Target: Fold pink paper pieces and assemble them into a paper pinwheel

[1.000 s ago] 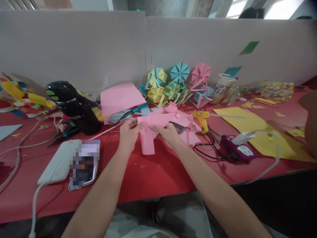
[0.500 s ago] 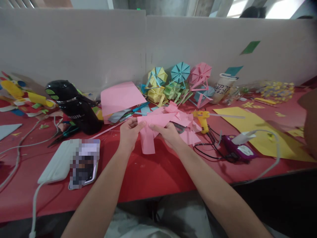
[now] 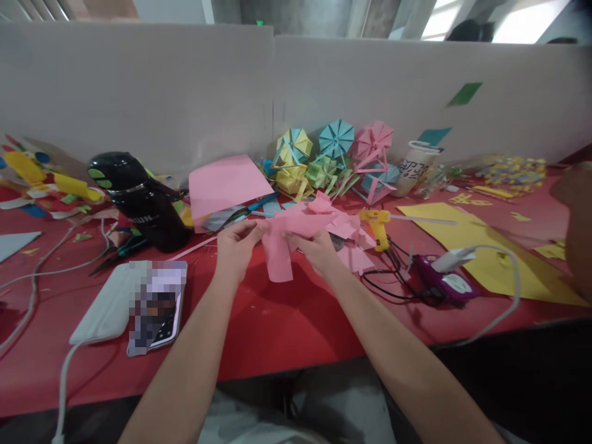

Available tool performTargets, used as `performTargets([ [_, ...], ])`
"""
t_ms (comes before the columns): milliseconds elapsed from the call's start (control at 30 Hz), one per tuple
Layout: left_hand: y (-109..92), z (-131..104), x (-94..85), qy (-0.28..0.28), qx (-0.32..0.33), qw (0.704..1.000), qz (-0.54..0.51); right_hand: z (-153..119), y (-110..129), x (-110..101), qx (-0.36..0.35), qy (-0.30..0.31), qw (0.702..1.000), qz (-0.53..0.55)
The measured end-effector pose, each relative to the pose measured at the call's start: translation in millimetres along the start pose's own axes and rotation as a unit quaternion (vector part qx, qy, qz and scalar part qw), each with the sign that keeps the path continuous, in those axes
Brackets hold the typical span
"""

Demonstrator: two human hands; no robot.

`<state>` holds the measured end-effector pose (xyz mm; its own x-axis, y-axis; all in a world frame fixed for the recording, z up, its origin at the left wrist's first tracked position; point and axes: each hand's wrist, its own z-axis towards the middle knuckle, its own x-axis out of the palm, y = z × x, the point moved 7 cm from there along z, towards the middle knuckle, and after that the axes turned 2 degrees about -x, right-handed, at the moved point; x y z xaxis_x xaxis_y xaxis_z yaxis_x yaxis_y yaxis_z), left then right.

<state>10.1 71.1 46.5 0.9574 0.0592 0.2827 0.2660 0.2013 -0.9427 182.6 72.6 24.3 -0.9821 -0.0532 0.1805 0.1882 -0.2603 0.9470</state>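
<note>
A piece of pink paper (image 3: 278, 256) is held up between my two hands, one flap hanging down and another stretching to the right. My left hand (image 3: 237, 246) pinches its left edge between thumb and fingers. On the other side, my right hand (image 3: 315, 248) grips it with the thumb on the near face and the fingers behind, partly hidden. Just beyond lie loose pink paper pieces (image 3: 345, 225). A yellow glue gun (image 3: 378, 228) rests to the right of my right hand.
Folded paper umbrellas (image 3: 337, 139) stand against the grey partition (image 3: 139, 86). A black bottle (image 3: 148, 209), a phone (image 3: 169, 308) and a white power bank (image 3: 106, 302) are on the left. A purple power socket (image 3: 444, 280), yellow paper (image 3: 490, 259) and a cup (image 3: 416, 166) occupy the right.
My left hand has shifted slightly left and closed its pinch on the paper's edge. The hanging flap has tilted a little and looks more curved.
</note>
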Motion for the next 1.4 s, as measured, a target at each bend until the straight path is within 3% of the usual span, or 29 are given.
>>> performTargets([
  [200, -11, -3, -1.8, -0.009, 0.061, 0.998, 0.032, -1, 13, 2, -0.036, 0.020, 0.999, 0.003],
  [400, -28, -10, 3.2, 0.024, 0.142, 0.985, 0.099, -1, 19, 0, -0.073, 0.023, 0.997, -0.027],
  [967, -34, -15, 6.3, 0.030, 0.164, 0.980, 0.112, -1, 18, -6, -0.044, 0.002, 0.998, -0.047],
  [1133, -34, -13, 1.7, 0.003, 0.183, 0.977, 0.113, -2, 15, -6, -0.042, 0.003, 0.997, -0.058],
  [1233, -26, -9, 0.0, -0.008, 0.157, 0.985, 0.070, -3, 16, -1, -0.047, 0.024, 0.998, -0.041],
  [1400, 2, -2, 10.3, 0.046, 0.015, 0.997, 0.052, 0, 13, 0, -0.035, 0.015, 0.999, 0.031],
])
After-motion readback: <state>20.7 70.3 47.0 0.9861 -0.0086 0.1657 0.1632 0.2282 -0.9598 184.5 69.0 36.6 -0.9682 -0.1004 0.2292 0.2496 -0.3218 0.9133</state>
